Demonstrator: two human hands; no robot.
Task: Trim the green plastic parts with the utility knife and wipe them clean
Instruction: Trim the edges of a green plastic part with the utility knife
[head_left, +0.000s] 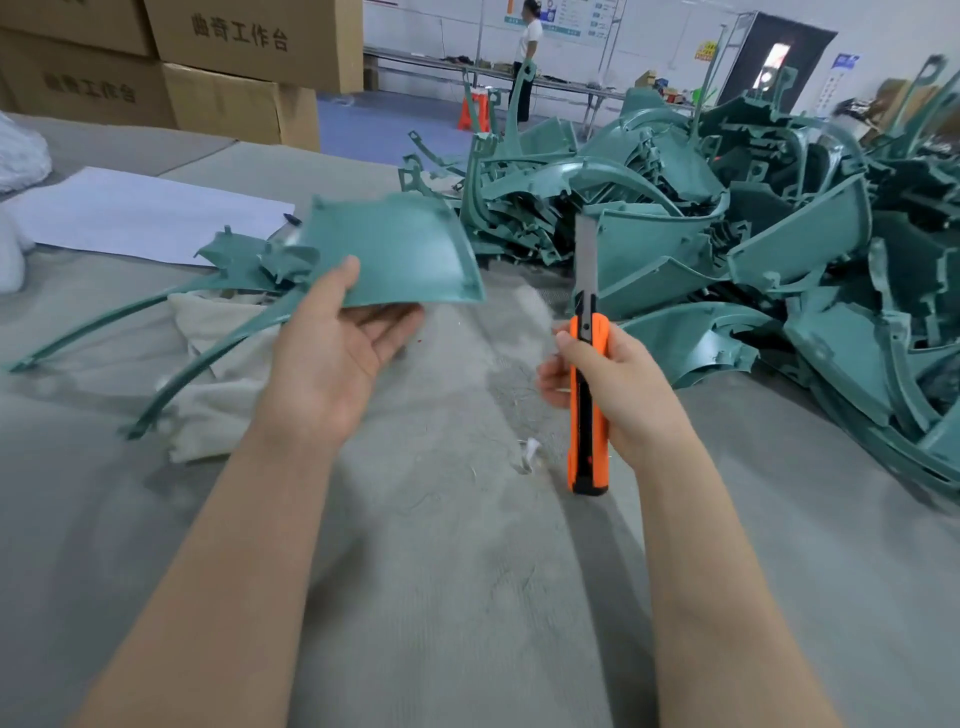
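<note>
My left hand (332, 353) holds a green plastic part (395, 249) above the table, thumb on top of its curved panel and fingers underneath. Two long thin arms of the part sweep down to the left. My right hand (608, 384) grips an orange utility knife (588, 410) upright, its blade extended and pointing up. The knife is to the right of the part and not touching it. A beige cloth (218, 364) lies crumpled on the table under the part's arms.
A large heap of green plastic parts (753, 234) fills the right side of the grey table (441, 571). A white sheet (140, 213) lies at the left. Cardboard boxes (223, 67) stand at the back left. A person (527, 57) stands far behind.
</note>
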